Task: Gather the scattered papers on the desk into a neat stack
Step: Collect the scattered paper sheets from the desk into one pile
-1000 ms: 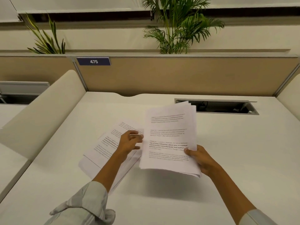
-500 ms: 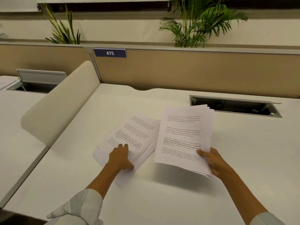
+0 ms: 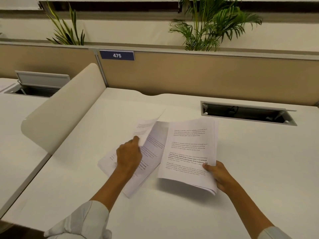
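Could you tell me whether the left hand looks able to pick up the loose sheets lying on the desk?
Probably yes: the left hand already rests on the loose sheets, lifting one by its edge, and nothing blocks it.

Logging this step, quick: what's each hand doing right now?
Left hand: closed, pinching up one loose sheet from the papers on the desk.
Right hand: closed, holding the gathered stack.

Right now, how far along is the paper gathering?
Roughly midway. Done: a thick stack is gathered and held in the right hand. In hand: the left hand is lifting one sheet off the loose papers. Left: those overlapping pages on the desk must join the stack, then be squared.
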